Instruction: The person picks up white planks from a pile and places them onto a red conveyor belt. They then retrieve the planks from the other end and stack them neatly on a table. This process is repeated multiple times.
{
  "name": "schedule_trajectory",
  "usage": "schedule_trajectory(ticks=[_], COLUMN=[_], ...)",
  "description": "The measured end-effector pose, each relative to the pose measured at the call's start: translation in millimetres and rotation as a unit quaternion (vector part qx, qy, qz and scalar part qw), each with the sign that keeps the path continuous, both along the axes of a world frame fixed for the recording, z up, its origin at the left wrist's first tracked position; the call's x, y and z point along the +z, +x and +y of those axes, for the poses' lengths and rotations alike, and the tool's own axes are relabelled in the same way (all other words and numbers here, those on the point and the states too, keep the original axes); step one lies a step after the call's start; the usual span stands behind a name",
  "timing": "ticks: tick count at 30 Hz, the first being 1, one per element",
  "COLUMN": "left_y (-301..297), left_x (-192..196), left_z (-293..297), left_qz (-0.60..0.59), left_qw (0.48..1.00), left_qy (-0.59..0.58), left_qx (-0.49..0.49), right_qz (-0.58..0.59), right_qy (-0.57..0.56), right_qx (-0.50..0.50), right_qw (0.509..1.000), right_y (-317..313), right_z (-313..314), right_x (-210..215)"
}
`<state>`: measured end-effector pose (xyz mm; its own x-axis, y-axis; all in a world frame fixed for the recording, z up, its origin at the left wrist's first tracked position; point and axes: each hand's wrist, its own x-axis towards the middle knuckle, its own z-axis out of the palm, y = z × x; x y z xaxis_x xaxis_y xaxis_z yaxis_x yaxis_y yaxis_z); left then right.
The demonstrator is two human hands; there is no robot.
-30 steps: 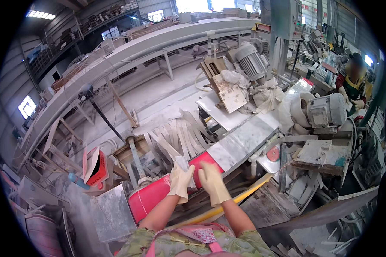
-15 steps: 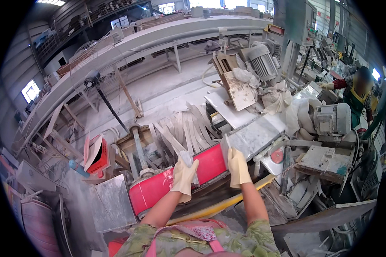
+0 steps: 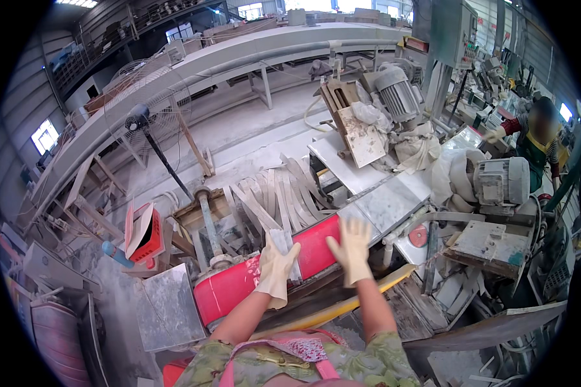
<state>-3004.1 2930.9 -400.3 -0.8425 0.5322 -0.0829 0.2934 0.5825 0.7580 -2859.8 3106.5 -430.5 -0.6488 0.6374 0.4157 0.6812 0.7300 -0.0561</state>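
Observation:
A red conveyor belt (image 3: 232, 287) runs from lower left to upper right in front of me. My left hand (image 3: 276, 269), in a cream rubber glove, is closed on a pale grey stone piece (image 3: 281, 240) standing over the belt. Part of that piece is hidden by the glove. My right hand (image 3: 353, 250), gloved alike, is open with fingers spread and slightly blurred. It is over the belt's right part, beside a grey-white marble slab (image 3: 390, 201) lying flat. Whether its fingertips touch the slab, I cannot tell.
Behind the belt hang several pale strips (image 3: 284, 197). Dusty motors (image 3: 502, 179) flank the line on the right. A yellow rail (image 3: 329, 313) runs along the near side. A red basket (image 3: 145, 235) and a stand fan (image 3: 137, 119) are left; another person (image 3: 539, 138) is far right.
My right hand has let go of an upright pale slab and spread its fingers; that slab no longer stands on edge there. My left hand has hardly moved.

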Motion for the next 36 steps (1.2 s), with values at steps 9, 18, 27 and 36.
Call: schedule_trajectory(ticks=[9,18,27,36], left_y=[-2,-8,-25,-12], left_x=[-5,-16,-42,-1], left_z=[-2,-2,7,7], left_qz=[-0.001,-0.055,-0.062,-0.081], left_qw=[1.0,0.997,0.996,0.993], left_qy=[0.018,0.037,0.069,0.082], left_qx=[0.006,0.025,0.014,0.016], right_qz=[-0.115,0.288,0.055,-0.106], right_qy=[-0.103,-0.488,-0.129,-0.006], right_qx=[-0.032,0.026,0.039,-0.104], right_qw=[0.987,0.823,0.989,0.989], right_y=[29,-21,-15,51], right_z=[65,-98,23,122], right_x=[12,43,34,6])
